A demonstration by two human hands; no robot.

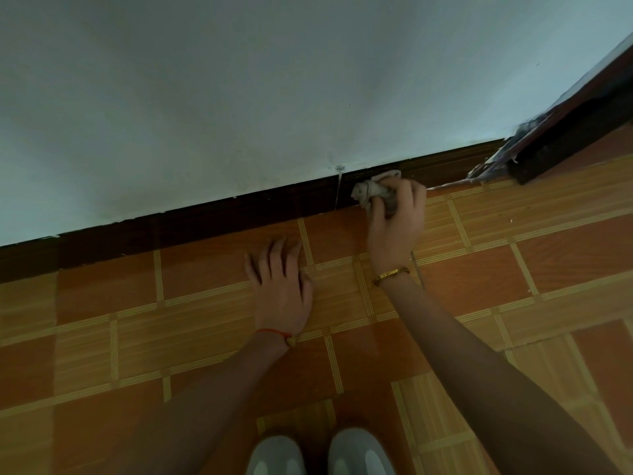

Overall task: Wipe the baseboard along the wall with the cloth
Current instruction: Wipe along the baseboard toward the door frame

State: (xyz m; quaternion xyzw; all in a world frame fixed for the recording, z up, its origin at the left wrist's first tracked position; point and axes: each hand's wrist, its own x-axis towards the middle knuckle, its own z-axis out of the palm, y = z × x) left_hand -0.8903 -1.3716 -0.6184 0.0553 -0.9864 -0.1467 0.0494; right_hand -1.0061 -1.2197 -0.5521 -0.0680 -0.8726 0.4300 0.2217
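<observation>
Below, we see the right hand (394, 217), a gold bracelet (390, 275) at its wrist, with fingers curled round a crumpled grey cloth (371, 193), holding it against the dark brown baseboard (205, 217) where the pale wall (239, 97) meets the floor (205, 337), just right of a vertical seam in the board. We note the left hand (281, 286), a red string (274, 333) at its wrist, lying flat on the orange tiled floor with fingers spread and holding nothing, near the baseboard and left of the cloth. At the bottom edge we see two grey shoe tips (318, 454), and at upper right a dark door frame (565, 132) meets the baseboard's end.
</observation>
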